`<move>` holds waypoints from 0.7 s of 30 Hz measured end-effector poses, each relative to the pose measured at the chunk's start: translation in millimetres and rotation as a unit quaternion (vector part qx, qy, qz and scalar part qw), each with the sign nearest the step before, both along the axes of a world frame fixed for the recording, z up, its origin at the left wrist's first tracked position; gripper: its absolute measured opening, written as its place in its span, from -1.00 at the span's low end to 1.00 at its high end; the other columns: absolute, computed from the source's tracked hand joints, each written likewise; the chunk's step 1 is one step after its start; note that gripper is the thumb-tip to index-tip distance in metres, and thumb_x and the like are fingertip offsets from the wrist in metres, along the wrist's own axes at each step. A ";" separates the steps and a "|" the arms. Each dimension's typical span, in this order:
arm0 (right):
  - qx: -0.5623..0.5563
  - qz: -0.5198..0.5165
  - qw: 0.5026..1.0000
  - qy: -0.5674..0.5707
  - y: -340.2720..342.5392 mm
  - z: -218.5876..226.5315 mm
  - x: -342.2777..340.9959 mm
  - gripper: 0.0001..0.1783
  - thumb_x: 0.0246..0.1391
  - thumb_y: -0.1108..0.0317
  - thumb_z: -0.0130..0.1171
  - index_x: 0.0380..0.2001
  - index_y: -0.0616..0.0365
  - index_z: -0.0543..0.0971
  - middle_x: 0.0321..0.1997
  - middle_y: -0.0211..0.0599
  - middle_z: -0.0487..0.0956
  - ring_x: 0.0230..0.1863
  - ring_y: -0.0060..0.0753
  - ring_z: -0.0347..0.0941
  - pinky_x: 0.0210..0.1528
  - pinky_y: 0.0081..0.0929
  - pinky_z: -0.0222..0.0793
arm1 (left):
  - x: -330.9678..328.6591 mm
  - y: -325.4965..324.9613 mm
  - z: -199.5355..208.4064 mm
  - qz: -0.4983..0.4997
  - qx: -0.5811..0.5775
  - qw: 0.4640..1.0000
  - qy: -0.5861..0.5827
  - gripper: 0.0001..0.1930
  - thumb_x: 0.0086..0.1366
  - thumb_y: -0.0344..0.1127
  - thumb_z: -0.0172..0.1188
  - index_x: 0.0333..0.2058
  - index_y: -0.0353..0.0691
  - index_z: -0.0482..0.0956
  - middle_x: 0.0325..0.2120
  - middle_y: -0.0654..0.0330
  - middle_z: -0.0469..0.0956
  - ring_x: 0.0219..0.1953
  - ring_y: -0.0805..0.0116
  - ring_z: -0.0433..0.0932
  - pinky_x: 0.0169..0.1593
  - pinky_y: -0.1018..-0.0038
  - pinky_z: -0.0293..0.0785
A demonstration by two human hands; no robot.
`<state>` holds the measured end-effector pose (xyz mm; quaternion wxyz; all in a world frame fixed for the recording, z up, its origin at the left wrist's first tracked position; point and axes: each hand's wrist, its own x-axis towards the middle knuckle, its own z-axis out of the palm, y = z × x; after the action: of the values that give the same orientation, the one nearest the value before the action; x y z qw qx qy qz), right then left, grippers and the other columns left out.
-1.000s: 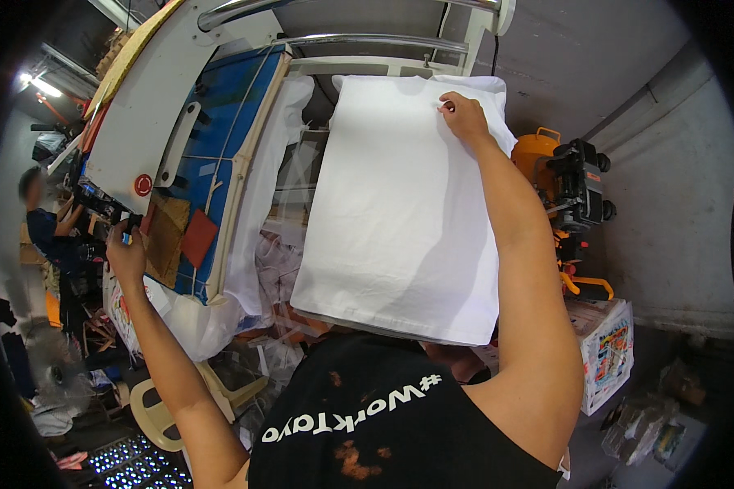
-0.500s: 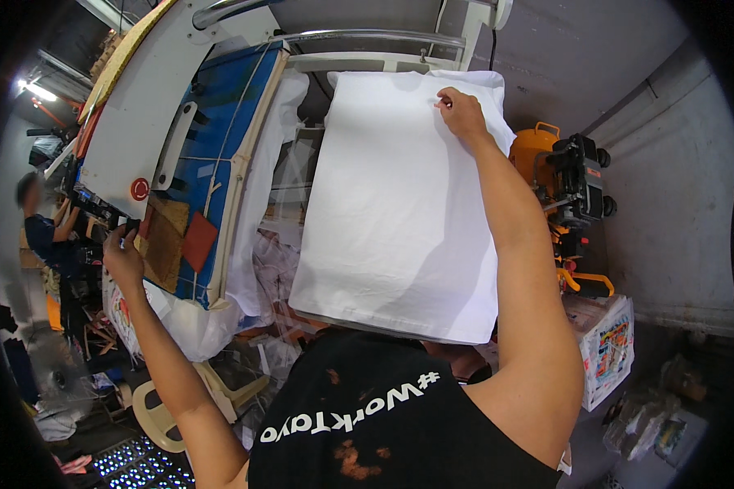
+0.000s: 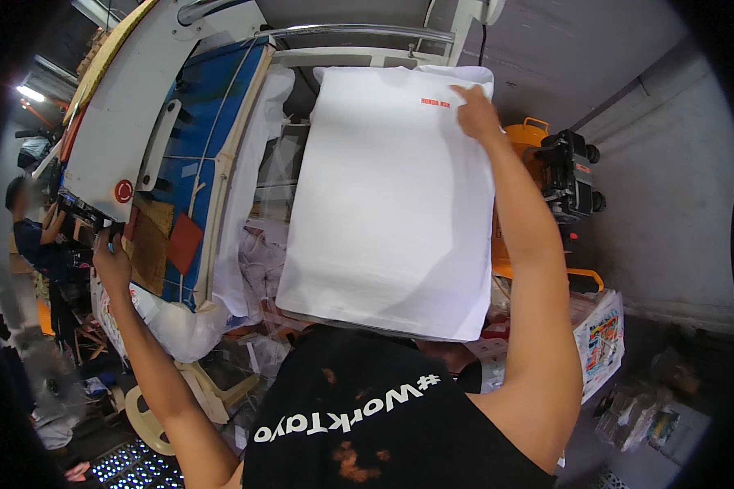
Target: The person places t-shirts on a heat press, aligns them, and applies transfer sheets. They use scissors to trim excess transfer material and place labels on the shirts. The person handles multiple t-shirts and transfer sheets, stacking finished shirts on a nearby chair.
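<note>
A white cloth (image 3: 375, 204) lies stretched over a flat rectangular platen, with small red lettering (image 3: 436, 103) near its far right corner. Just right of that lettering is my right hand (image 3: 477, 114), its index finger stretched to the left and the other fingers partly curled; I see nothing in it. My left hand (image 3: 112, 257) is closed around the end of a black handle (image 3: 90, 213) on the near side of a heat press (image 3: 114, 106) at the left. Its fingertips are partly hidden by the handle.
A red stop button (image 3: 123, 191) sits on the white press arm. Beside it is a blue panel (image 3: 220, 106) with a brown pad and string. At the right stands an orange and black machine (image 3: 567, 175). Another person (image 3: 37, 232) is at far left, near a beige plastic chair (image 3: 159, 416).
My right hand has drawn slightly up and right from the cloth, its finger now extended, uncovering the red lettering. My left hand stays on the handle. The whole view has shifted slightly.
</note>
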<state>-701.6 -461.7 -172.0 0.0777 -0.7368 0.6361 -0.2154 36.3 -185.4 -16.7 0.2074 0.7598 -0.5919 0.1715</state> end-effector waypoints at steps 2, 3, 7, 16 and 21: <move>0.052 0.040 0.995 0.077 6.1 4.5 30.9 -0.25 0.21 0.57 -0.03 0.40 -0.39 0.45 0.14 0.02 0.43 0.07 0.11 0.57 0.18 -0.12 0.49 | -0.4 0.3 -2.5 0.003 -0.008 1.000 -0.007 -0.78 0.39 -0.45 0.17 -0.05 -0.38 0.63 -0.09 -0.17 0.65 0.01 -0.22 0.59 0.07 0.12 0.48; 0.088 0.021 0.991 0.103 8.7 7.8 42.4 -0.27 0.21 0.57 -0.04 0.37 -0.42 0.48 0.14 0.01 0.43 0.08 0.08 0.58 0.17 -0.12 0.50 | -1.0 0.0 -3.3 0.002 -0.008 1.000 0.003 -0.77 0.39 -0.45 0.16 -0.04 -0.38 0.63 -0.09 -0.17 0.65 0.01 -0.22 0.60 0.07 0.13 0.48; 0.132 0.025 0.980 0.144 20.3 19.6 60.8 -0.29 0.20 0.58 0.00 0.28 -0.49 0.57 0.20 0.01 0.43 0.08 0.00 0.59 0.14 -0.13 0.52 | -5.3 -1.7 -3.0 -0.018 -0.024 1.000 0.001 -0.74 0.39 -0.39 0.15 -0.01 -0.37 0.62 -0.08 -0.16 0.64 0.01 -0.20 0.60 0.09 0.14 0.47; 0.053 -0.062 0.935 -0.346 131.6 33.1 46.7 -0.49 0.14 0.60 0.19 0.19 0.22 0.57 0.01 -0.07 0.58 -0.15 -0.26 0.68 -0.06 -0.35 0.65 | -66.4 10.6 12.2 0.003 0.000 0.999 -0.035 -0.68 0.27 -0.38 0.23 -0.03 -0.41 0.61 -0.09 -0.18 0.61 0.04 -0.24 0.53 0.16 0.07 0.44; 0.134 0.060 0.803 -0.577 253.9 91.3 113.0 -0.70 0.16 0.64 0.32 -0.03 0.37 0.57 -0.28 -0.16 0.66 -0.26 -0.32 0.67 -0.14 -0.35 0.67 | -150.5 27.1 16.2 -0.059 -0.009 0.996 -0.063 -0.55 0.22 -0.40 0.27 0.09 -0.45 0.54 0.01 -0.24 0.56 0.12 -0.31 0.46 0.23 -0.04 0.37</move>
<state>-588.6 -207.7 -80.7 0.5410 -0.4952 0.4513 -0.5084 -114.2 -158.3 -0.5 0.1863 0.7094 -0.6459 0.2117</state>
